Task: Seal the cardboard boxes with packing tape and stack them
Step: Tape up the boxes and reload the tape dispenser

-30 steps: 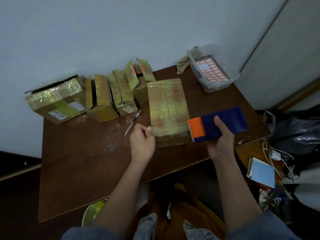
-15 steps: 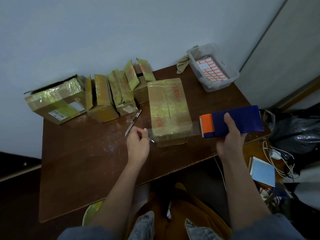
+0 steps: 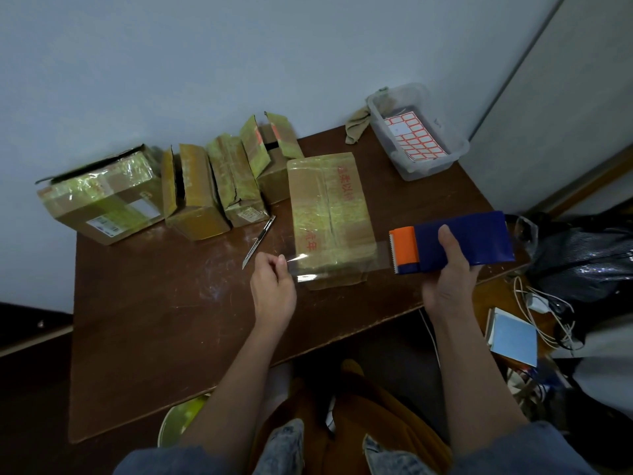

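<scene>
Central box [image 3: 329, 214]: an oblong cardboard carton, closed, lying flat near the middle of the surface [image 3: 164, 337], a scuffed dark-brown board. Its top is wrapped in glossy, wrinkled clear film and carries red printed characters.

Tape [image 3: 339, 260]: a transparent strip stretched level across the near end of the box, from left hand to dispenser; glare marks its left end.

Left hand [image 3: 272, 291]: just left of the box's near corner, fingers curled, thumb and forefinger pinching the free end of the tape.

Right hand [image 3: 448, 269]: right of the box, fingers wrapped under the dispenser [image 3: 452, 241], thumb pressed on its top. The dispenser is a flat blue rectangular housing with an orange head and a toothed cutting edge facing the box.

Knife [image 3: 259, 242]: a slim metallic utility knife lying diagonally on the surface, just left of the box.

Other boxes [image 3: 191, 197]: four cardboard cartons in a row left of and behind the central box, against the wall, all patched with shiny yellowish tape. The leftmost bears a white label; the one nearest the central box stands with its flaps raised.

Tub [image 3: 418, 132]: a translucent plastic rectangular container, behind and right of the box, holding a sheet of red-bordered white labels. A crumpled beige cloth [image 3: 356, 126] lies beside its left end.
</scene>
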{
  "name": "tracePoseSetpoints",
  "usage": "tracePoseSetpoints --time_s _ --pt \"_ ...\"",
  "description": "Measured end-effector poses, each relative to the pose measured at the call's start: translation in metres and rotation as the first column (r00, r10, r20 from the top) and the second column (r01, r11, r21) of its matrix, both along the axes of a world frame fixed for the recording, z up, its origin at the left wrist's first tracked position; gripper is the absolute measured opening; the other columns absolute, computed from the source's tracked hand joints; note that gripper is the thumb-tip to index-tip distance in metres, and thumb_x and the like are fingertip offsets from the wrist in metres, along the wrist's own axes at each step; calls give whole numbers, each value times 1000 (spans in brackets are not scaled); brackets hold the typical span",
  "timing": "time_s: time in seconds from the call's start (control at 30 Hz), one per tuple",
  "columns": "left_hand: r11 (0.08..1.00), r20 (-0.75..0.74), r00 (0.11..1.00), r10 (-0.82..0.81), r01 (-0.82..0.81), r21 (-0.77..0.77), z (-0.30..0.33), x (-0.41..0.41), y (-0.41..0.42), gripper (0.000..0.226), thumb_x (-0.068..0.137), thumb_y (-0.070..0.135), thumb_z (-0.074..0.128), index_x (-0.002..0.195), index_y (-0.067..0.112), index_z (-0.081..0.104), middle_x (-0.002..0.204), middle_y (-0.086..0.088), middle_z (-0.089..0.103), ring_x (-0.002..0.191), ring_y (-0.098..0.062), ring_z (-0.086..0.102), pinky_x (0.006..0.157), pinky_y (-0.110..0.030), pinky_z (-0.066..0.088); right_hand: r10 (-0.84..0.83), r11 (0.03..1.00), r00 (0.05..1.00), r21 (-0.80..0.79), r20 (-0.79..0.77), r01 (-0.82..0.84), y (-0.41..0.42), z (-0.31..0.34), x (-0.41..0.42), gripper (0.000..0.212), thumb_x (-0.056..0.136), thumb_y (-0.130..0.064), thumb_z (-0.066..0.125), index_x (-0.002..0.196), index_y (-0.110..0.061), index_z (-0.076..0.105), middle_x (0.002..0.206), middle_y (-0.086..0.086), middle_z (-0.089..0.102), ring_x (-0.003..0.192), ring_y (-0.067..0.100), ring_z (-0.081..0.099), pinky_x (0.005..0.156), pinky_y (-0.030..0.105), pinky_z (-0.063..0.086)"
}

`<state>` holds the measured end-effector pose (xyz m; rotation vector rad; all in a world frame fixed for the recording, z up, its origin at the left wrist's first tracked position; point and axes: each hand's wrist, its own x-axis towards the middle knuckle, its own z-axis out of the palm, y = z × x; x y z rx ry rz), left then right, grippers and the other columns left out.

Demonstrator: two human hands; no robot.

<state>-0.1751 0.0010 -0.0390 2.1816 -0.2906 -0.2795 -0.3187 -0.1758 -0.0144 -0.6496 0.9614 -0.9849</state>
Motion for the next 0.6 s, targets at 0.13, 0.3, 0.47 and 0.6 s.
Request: tracePoseSetpoints --time_s 0.13,0.3,0.47,0.6 --pt "1000 3 1000 9 -9 5 0 1 2 16 101 17 44 87 10 46 68 0 51 57 -10 46 50 -20 31 2 1000 1000 24 12 -3 0 -2 2 63 87 -11 69 141 -24 39 120 2 60 104 19 63 93 47 53" --pt "1000 0 1000 8 -8 2 -3 4 1 17 101 18 45 87 9 47 69 -2 52 58 -11 46 51 -26 32 -18 999 1000 39 4 17 0 -7 3 62 86 -11 70 138 -25 41 129 7 59 110 23 62 94 50 52" --pt "1000 16 1000 6 -6 -1 -5 4 2 16 101 17 45 88 8 48 69 -1 51 58 -10 44 51 -22 34 -28 999 1000 36 0 28 -1 -10 4 64 86 -12 70 141 -24 39 131 8 58 110 23 62 91 48 53" --pt "1000 15 1000 5 -5 1 -9 6 1 16 101 15 46 86 8 47 67 1 49 58 -8 44 50 -16 34 -17 999 1000 31 -7 17 -2 -12 5 52 86 -11 70 129 -28 46 119 2 61 107 21 63 94 50 53"
